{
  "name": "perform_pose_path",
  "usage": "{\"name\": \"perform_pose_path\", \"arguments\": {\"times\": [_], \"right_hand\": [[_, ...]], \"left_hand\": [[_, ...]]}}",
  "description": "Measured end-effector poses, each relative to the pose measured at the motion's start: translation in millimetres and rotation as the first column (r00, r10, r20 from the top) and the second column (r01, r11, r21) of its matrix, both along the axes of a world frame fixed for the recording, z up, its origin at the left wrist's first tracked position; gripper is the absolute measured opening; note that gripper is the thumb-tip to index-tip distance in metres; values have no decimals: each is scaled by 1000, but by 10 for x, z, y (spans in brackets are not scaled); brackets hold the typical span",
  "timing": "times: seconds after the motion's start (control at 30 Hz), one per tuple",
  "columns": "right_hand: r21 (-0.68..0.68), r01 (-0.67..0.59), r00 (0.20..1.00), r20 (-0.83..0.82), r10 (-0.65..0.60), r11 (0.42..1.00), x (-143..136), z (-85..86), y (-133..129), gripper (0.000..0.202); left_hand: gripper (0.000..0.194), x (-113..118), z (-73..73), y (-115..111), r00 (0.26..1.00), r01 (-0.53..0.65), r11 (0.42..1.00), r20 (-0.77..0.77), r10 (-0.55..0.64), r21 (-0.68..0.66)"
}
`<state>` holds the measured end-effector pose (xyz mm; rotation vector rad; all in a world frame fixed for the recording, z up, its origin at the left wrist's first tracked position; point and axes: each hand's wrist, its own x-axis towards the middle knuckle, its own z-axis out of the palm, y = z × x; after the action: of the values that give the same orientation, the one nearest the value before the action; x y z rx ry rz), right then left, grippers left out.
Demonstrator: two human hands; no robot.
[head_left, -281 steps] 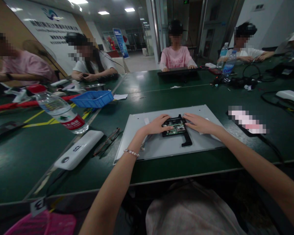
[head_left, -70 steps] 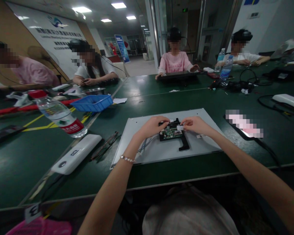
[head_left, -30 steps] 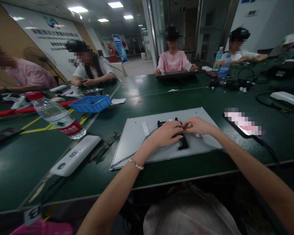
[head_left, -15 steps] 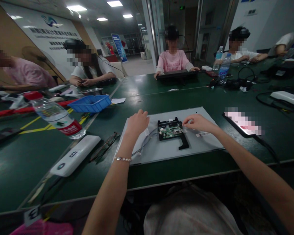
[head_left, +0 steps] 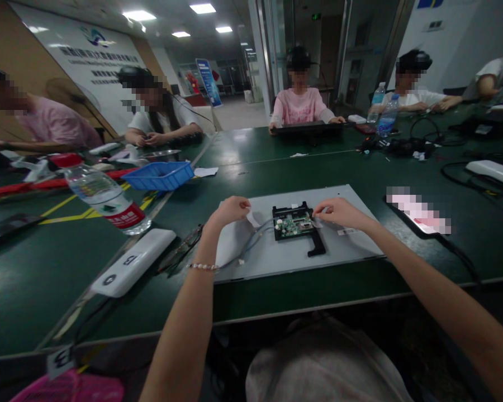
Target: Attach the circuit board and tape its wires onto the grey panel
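Note:
A flat grey panel (head_left: 272, 263) lies on the green table before me. On it rests a black plastic bracket (head_left: 317, 244) carrying a green circuit board (head_left: 291, 225). Grey-blue cables (head_left: 251, 241) run from the board's left side across the panel. My left hand (head_left: 232, 211) is raised over the panel's left part, fingers curled together; a pale film-like piece (head_left: 254, 218) shows by its fingertips, and whether it is held I cannot tell. My right hand (head_left: 336, 211) has thumb and forefinger pinched at the bracket's right edge; what lies between them is too small to make out.
To the left are eyeglasses (head_left: 186, 245), a white power bank (head_left: 134, 262), a water bottle (head_left: 109, 198) and a blue tray (head_left: 161, 176). A phone (head_left: 419, 215) with a cable lies to the right. Several people sit around the table.
My left hand has drawn down and a little left, its fingers turning to curl inward, and more of the cables shows. My right hand stays at the bracket's edge. The view has shifted slightly.

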<state>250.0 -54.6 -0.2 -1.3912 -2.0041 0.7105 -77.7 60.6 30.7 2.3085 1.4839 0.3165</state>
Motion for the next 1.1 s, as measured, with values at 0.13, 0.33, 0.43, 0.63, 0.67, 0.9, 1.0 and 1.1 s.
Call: {"name": "perform_pose_path", "arguments": {"times": [0.13,0.33,0.43,0.63,0.67,0.9,1.0,1.1], "right_hand": [[-9,-2,1000,-15,2,1000,1,8,-7,19],[-12,-12,1000,11,12,1000,6,-6,2,21],[-17,-24,999,24,24,1000,0,12,-11,23],[-25,-9,998,55,10,1000,-8,48,-29,23],[-22,-12,998,58,13,1000,-7,40,-24,23],[-8,-36,997,65,37,999,-7,-28,2,23],[-20,-42,996,72,44,999,-13,-9,-14,23],[-35,-41,996,77,43,999,-2,39,-32,22]], "left_hand": [[32,-59,217,-121,974,-20,996,222,39,-87],[31,-50,263,-462,977,26,991,212,2,-128],[27,-35,94,-556,991,24,991,135,-5,-134],[36,-23,65,-775,987,-78,970,-119,108,232],[36,4,110,-854,979,-91,949,-149,142,302],[27,436,94,-1397,892,21,936,-430,140,350],[30,562,-55,-1447,852,31,934,-498,161,355],[30,585,-148,-1427,821,58,920,-543,177,387]]}}
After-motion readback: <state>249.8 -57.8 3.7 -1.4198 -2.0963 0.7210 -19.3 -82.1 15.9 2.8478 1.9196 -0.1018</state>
